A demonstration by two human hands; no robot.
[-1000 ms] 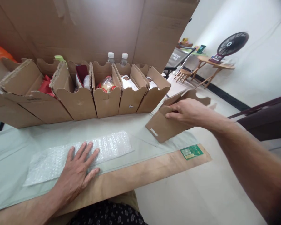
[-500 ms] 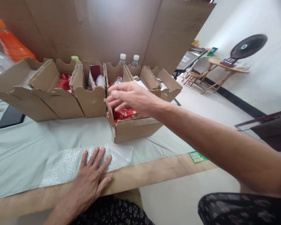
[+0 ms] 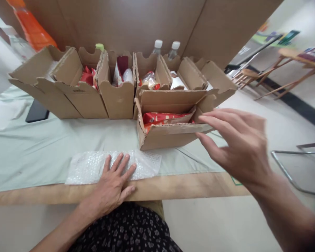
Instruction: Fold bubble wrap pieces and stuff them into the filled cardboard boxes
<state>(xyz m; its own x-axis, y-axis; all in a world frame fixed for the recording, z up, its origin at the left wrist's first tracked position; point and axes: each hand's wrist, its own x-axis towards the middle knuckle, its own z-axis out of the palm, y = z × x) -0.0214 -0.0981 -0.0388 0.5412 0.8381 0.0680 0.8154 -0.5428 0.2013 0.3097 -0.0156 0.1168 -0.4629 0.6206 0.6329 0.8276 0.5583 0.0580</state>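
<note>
On pale-green cloth (image 3: 99, 136), bubble wrap (image 3: 86, 168) under left hand (image 3: 114, 185), palm down, fingers spread. Right hand (image 3: 238, 147) at right end of cardboard box (image 3: 170, 140), thumb and fingers parted; contact unclear. Box, holding red packets (image 3: 162, 117), likely stiff, fairly light; hold by side walls. Bubble wrap likely soft, slippery. Box row (image 3: 118, 101) close behind; open room leftward; table edge (image 3: 183, 187) nearby.

Left hand (image 3: 114, 182) on bubble wrap (image 3: 85, 168), right hand (image 3: 240, 148) by box (image 3: 168, 140)
</note>
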